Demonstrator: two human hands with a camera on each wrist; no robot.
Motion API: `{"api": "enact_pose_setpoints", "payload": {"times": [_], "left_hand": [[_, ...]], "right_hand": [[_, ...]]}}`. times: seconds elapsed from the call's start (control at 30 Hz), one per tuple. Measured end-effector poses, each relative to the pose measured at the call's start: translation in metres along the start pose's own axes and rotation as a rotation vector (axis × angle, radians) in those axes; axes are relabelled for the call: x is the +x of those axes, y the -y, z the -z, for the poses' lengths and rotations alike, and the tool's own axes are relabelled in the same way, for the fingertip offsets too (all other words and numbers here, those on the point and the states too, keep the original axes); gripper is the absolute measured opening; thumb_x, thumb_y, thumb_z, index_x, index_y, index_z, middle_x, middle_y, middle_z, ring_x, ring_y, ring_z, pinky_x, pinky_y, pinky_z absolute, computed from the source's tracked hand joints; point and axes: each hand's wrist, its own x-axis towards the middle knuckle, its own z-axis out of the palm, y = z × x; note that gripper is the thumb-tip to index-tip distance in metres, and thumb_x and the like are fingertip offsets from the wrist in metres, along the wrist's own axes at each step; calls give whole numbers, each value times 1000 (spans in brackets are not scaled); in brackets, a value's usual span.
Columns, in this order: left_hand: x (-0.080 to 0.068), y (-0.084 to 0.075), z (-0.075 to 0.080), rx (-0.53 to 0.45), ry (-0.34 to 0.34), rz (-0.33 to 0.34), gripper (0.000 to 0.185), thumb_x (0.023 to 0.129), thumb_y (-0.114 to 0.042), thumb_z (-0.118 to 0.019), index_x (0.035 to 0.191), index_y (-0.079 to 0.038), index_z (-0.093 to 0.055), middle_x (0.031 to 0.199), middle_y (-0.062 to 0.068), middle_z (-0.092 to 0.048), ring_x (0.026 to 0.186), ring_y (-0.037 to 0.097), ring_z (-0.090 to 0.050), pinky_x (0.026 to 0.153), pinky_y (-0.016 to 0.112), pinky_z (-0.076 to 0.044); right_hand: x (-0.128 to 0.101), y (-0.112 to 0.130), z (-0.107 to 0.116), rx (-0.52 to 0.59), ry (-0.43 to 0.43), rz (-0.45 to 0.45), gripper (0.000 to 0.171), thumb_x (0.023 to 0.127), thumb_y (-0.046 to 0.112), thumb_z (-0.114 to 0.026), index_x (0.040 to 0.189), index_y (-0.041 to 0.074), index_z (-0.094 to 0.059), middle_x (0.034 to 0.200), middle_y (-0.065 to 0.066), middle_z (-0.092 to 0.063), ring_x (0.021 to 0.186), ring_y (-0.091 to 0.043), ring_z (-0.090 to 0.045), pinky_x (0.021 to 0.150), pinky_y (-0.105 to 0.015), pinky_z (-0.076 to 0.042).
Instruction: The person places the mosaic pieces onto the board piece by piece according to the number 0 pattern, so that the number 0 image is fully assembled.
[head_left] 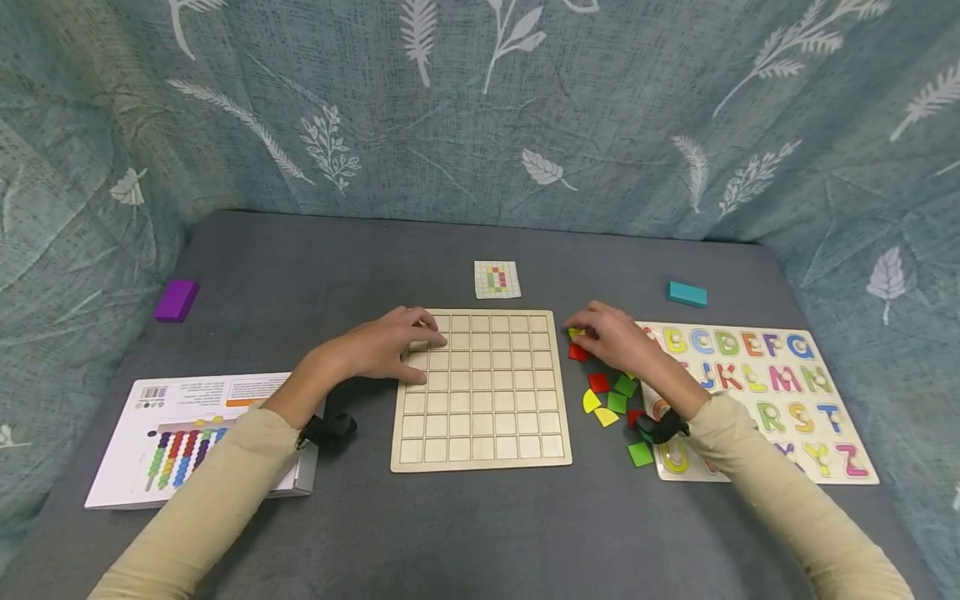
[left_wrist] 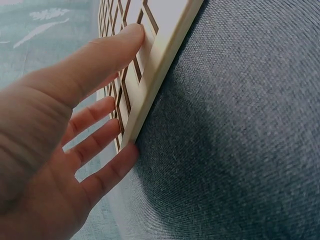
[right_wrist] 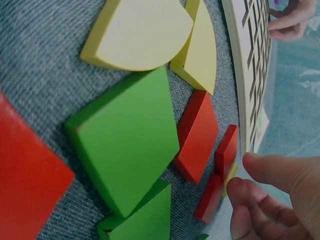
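The left hand (head_left: 390, 346) lies flat on the far-left corner of the wooden grid board (head_left: 483, 392), its grip wide, fingers straight against the board's edge and holding nothing. The board sits mid-desk (head_left: 465, 533). Just right of it, the right hand (head_left: 611, 337) hovers over loose coloured tiles, fingertips (right_wrist: 245, 192) touching a small yellow tile (right_wrist: 230, 176) beside 2 red tiles (right_wrist: 226, 152); whether that grip has closed on it I cannot tell. A green tile (right_wrist: 127, 145) lies nearer the wrist.
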Motion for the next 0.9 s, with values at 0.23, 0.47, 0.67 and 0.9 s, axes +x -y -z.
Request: {"api": "enact_pose_setpoints", "payload": {"times": [0.23, 0.47, 0.67, 0.9], "left_hand": [[-1, -1, 0, -2, 23, 27, 61, 85, -31, -74, 140, -15, -53, 139, 5, -43, 111, 21, -40, 81, 36, -41], [-1, -2, 2, -10, 24, 27, 62, 86, -29, -74, 142, -14, -51, 139, 5, -42, 111, 22, -39, 82, 37, -41], [-2, -1, 2, -5, 31, 42, 63, 87, -29, -73, 143, -15, -49, 139, 5, -41, 112, 22, -38, 82, 37, -41], [0, 0, -1, -19, 40, 45, 63, 87, -30, -72, 144, -16, -48, 141, 5, -40, 115, 23, -37, 83, 39, -42]], "right_hand": [[0, 2, -1, -15, 10, 2, 22, 88, 6, -69, 110, 3, -71, 101, -15, -63, 79, -22, -58, 64, -29, -45], [1, 1, 0, -14, 16, -12, 22, 89, 6, -68, 110, 4, -71, 102, -15, -63, 75, -19, -54, 62, -28, -42], [2, -2, -1, -30, 19, -9, 21, 88, 4, -67, 109, 4, -72, 102, -15, -63, 78, -22, -57, 62, -29, -41], [2, -3, -3, -73, 7, -17, 19, 88, 6, -68, 106, 5, -74, 100, -14, -63, 79, -24, -59, 61, -30, -43]]}}
